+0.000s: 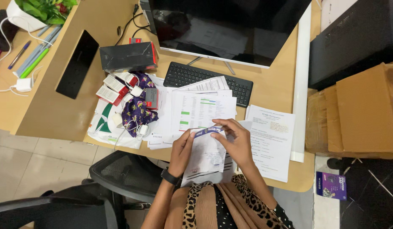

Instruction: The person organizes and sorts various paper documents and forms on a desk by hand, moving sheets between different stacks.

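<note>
White printed slip [207,154] with blue top edge is held in both hands. Green-marked white sheet [200,111] lies just above them, purple floral cloth [137,108] up-left, black keyboard [210,78] beyond, leopard-print scarf [251,201] below.

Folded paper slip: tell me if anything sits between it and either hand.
Nothing visible does. The left hand and right hand both already grip the folded paper slip directly, above the papers on the desk.

1. Left hand [181,152]: raised before the chest, fingers curled, thumb and fingertips pinched shut; dark band at the wrist.
2. Right hand [234,142]: just beside the left, palm down, fingers bent and closed in a pinch.
3. Both forearms: angled up and inward from the torso.
</note>
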